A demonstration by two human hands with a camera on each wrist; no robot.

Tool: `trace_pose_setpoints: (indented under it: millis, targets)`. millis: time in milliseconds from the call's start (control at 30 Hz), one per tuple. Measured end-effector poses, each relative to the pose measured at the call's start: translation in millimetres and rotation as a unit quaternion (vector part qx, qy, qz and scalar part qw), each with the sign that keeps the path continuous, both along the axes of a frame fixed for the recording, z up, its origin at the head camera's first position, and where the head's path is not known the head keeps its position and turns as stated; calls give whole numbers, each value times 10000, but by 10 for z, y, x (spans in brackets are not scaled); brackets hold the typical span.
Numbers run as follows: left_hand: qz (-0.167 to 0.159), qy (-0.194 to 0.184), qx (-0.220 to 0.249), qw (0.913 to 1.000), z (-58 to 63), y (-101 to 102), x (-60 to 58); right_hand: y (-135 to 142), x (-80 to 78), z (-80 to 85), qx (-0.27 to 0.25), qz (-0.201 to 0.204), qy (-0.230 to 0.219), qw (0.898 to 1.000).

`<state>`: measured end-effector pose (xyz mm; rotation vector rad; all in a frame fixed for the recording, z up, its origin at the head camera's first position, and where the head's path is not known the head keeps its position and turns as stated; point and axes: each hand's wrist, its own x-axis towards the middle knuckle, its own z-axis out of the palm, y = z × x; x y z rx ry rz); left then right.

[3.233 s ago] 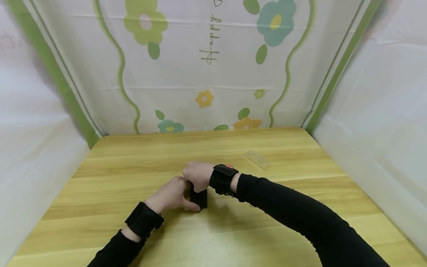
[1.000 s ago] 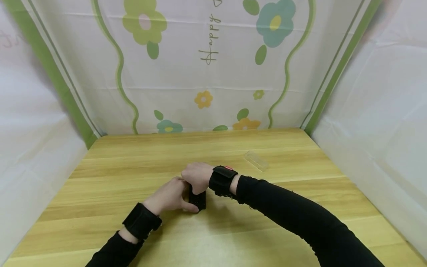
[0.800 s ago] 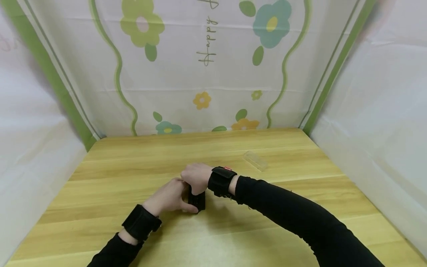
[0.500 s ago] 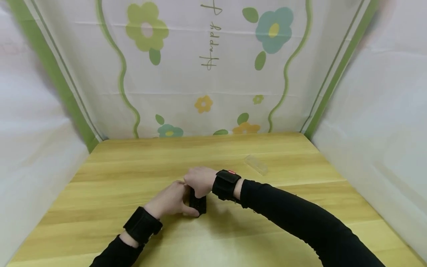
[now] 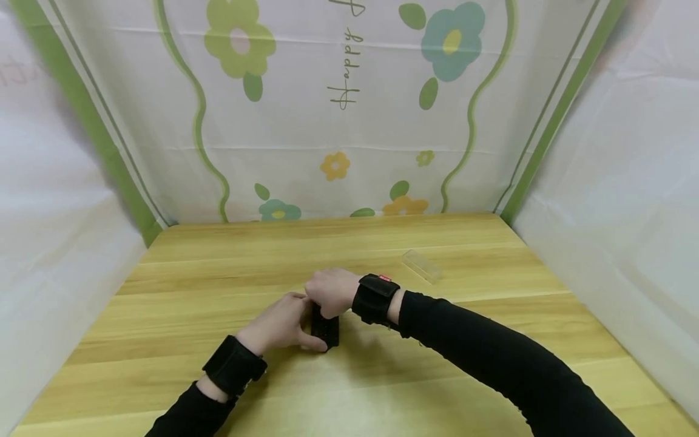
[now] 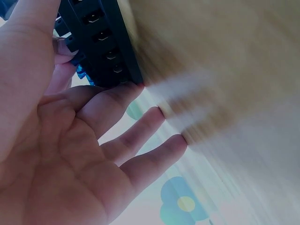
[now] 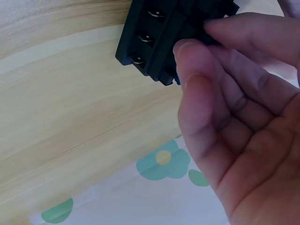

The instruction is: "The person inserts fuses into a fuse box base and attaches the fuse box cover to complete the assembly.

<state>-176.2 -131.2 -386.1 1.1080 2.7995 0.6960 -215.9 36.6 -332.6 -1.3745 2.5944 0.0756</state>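
Observation:
A black fuse block with metal tabs along its side stands on the wooden table. My left hand grips it from the left, thumb at its near end and index fingertip at the far end; other fingers stretch out past it. From the right, my right hand reaches over the far part of the block. Its thumb and index fingertip pinch at the block's top, on a small piece that they mostly hide. A bit of blue shows by the block in the left wrist view.
A clear plastic cover lies on the wooden table, behind and to the right of the hands. White cloth walls with printed flowers enclose the table at the back and both sides.
Both hands stay at the fuse block throughout. The right hand has shifted only slightly; the whole head view also moves a little. The clear cover stays where it lies.

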Motion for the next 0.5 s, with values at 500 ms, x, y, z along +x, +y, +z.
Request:
trace_pose_setpoints:
  millis: [500]
  targets:
    - [-24, -73, 71, 9999, 29, 20, 0, 24, -18, -55, -252, -14, 130, 9996]
